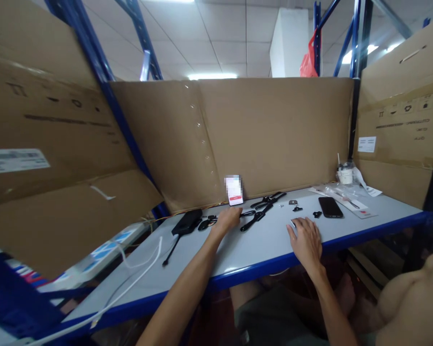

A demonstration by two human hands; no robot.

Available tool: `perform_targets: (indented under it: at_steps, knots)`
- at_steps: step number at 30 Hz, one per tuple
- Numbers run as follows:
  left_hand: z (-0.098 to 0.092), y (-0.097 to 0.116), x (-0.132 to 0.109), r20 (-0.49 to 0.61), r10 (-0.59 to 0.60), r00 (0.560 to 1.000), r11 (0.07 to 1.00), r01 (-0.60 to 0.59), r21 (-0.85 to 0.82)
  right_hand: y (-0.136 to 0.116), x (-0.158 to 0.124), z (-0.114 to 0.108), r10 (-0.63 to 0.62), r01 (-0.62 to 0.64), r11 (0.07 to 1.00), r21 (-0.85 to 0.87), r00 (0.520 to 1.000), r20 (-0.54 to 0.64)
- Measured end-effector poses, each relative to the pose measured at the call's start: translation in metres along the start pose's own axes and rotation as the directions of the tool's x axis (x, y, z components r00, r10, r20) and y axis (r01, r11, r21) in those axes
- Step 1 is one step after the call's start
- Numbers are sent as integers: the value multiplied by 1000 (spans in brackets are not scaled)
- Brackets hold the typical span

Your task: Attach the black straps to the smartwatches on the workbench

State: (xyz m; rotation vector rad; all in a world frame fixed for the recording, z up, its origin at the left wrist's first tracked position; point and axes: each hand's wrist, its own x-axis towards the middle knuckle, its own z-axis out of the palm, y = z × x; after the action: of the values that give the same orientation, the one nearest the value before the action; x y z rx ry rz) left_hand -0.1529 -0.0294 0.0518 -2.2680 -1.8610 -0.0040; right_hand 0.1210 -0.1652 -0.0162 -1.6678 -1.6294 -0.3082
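My left hand (228, 218) reaches to the middle of the grey table, just below a lit phone (235, 191) that leans upright on the cardboard. Its fingers are bent near a black handled tool (248, 213); whether they grip it is unclear. My right hand (308, 239) rests low over the table's front part, fingers bent, with a small pale-edged item (293, 223) at the index fingertip. Black long-handled tools (255, 221) lie between the hands. Small black parts (317, 214) and a small metal piece (293, 202) lie beyond my right hand.
A dark phone (330, 207), plastic packaging (353, 204) and a cup (345, 174) are at the right. A black box (187, 222) with a cable lies left, near white cables (144, 274). Cardboard (274, 134) walls the back. A person's bare limb (411, 298) shows lower right.
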Motion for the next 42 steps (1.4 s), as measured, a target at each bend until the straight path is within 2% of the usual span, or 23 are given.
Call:
perform_targets:
  at_steps: [4,9,11,14,17,26,32,35,42]
  knots:
    - [3,5,5,-34,4,999,995,-7,-101,-2,1,-2,10,-10,1000,-3,1000,1]
    - [9,27,6,-83,146,986,964,-160,-213,-5,1,-6,23,-23,1000,3,1000,15]
    - [13,37,5,-129,233,964,929,-260,-263,-6,1,-7,25,-26,1000,9,999,23]
    - [20,52,3,-214,365,906,850,-418,-319,-7,2,-7,36,-36,999,15,999,30]
    - [30,64,2,-257,434,864,800,-500,-331,-8,2,-8,48,-49,999,21,998,30]
    - [62,77,14,-249,486,838,742,-546,-390,-10,2,-9,76,-77,997,1,991,110]
    - [65,83,30,-124,495,860,767,-500,-402,-10,1,-6,85,-88,996,4,976,199]
    - [61,98,45,-71,486,871,794,-474,-381,-11,1,-6,93,-96,995,3,971,221]
    - [49,148,83,-31,488,872,814,-468,-344,-14,3,-10,110,-113,994,-1,963,245]
